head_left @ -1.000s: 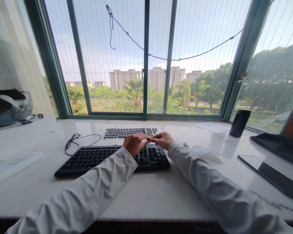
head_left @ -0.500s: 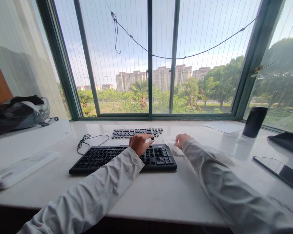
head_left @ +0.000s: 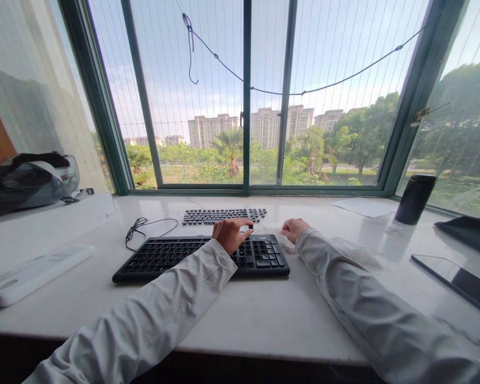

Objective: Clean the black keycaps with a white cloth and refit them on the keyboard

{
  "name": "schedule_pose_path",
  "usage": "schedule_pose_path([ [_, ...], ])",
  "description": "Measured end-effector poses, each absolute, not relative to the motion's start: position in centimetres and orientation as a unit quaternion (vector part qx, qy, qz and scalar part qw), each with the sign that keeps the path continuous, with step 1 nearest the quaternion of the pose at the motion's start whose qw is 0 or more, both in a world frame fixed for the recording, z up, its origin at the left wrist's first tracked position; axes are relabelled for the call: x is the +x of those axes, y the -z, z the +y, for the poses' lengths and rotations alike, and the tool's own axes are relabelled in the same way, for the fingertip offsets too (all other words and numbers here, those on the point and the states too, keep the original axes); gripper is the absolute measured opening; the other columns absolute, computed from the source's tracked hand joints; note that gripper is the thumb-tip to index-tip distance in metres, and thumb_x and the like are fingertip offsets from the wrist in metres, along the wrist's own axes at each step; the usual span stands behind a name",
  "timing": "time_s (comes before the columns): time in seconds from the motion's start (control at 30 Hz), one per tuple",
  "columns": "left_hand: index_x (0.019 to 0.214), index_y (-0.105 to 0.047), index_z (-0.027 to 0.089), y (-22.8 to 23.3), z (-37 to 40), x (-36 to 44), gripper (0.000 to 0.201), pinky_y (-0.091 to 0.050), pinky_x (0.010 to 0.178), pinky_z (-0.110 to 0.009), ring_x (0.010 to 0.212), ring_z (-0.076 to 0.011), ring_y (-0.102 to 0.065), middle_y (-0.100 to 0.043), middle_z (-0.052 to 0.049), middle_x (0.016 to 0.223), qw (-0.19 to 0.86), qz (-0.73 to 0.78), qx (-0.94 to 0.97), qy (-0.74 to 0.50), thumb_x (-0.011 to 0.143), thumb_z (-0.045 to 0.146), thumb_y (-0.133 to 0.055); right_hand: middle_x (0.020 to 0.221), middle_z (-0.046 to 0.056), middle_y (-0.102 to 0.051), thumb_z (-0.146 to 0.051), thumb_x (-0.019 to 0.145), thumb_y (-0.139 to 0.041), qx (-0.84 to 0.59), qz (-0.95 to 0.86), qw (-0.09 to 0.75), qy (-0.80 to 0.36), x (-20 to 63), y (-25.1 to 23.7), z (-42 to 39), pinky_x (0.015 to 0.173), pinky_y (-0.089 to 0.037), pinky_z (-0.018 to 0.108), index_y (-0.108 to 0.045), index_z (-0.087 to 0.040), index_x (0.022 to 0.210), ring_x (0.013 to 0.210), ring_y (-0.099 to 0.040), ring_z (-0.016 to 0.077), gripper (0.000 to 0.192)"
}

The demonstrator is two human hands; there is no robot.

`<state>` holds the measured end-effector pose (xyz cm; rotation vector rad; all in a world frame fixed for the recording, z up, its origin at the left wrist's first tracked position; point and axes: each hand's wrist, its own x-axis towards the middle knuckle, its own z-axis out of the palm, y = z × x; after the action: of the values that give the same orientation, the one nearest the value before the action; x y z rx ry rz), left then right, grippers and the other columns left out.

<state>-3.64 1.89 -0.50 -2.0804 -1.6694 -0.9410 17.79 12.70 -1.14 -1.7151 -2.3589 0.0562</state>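
Observation:
A black keyboard lies on the white sill-top table. Behind it, loose black keycaps are laid out in rows. My left hand hovers over the keyboard's right end, with thumb and forefinger pinching a small black keycap. My right hand rests on the table just right of the keyboard, its fingers curled. It lies on a thin whitish sheet, and I see nothing held in it. Both arms wear white sleeves.
The keyboard's coiled cable lies at its back left. A black cylinder, a paper sheet, a dark phone and a dark pad are at the right. A white box bearing a helmet stands at the left, in front of it a long white case. Window glass stands close behind.
A second ago both hands met fingertip to fingertip above the keyboard. They have since parted: the right hand went down to the table, while the left stays over the keys. The view shifted left.

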Motion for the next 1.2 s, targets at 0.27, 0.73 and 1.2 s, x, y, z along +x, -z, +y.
schedule_pose_path([
  [0.27, 0.096, -0.067, 0.035, 0.8, 2.0, -3.5, 0.021, -0.046, 0.071, -0.023, 0.092, -0.014, -0.064, -0.069, 0.008, 0.1, 0.174, -0.547, -0.737, 0.356, 0.08, 0.044, -0.056, 0.079, 0.004, -0.065, -0.039, 0.078, -0.054, -0.465, -0.75, 0.382, -0.274, 15.2, -0.1, 11.4, 0.064, -0.043, 0.025, -0.06, -0.017, 0.083, 0.069, -0.058, 0.0143, 0.023],
  [0.73, 0.088, -0.071, 0.026, 0.1, 1.3, -2.3, 0.034, -0.036, 0.055, -0.022, 0.06, -0.0138, -0.062, -0.066, 0.001, 0.061, 0.184, -0.581, -0.671, 0.423, 0.076, 0.054, -0.055, 0.069, 0.002, -0.069, -0.02, 0.047, -0.081, -0.264, -0.568, 0.428, -0.652, 12.5, 0.9, 8.7, 0.05, -0.046, 0.025, -0.063, -0.018, 0.081, 0.055, -0.06, 0.0148, 0.039],
  [1.2, 0.091, -0.07, 0.032, 0.2, 1.3, -1.9, 0.029, -0.039, 0.058, -0.021, 0.059, -0.0112, -0.061, -0.068, 0.005, 0.066, 0.176, -0.564, -0.681, 0.433, 0.074, 0.053, -0.058, 0.066, 0.006, -0.068, -0.021, 0.053, -0.074, -0.305, -0.577, 0.411, -0.636, 13.1, 1.0, 9.3, 0.055, -0.045, 0.029, -0.067, -0.015, 0.081, 0.055, -0.059, 0.0172, 0.029],
])
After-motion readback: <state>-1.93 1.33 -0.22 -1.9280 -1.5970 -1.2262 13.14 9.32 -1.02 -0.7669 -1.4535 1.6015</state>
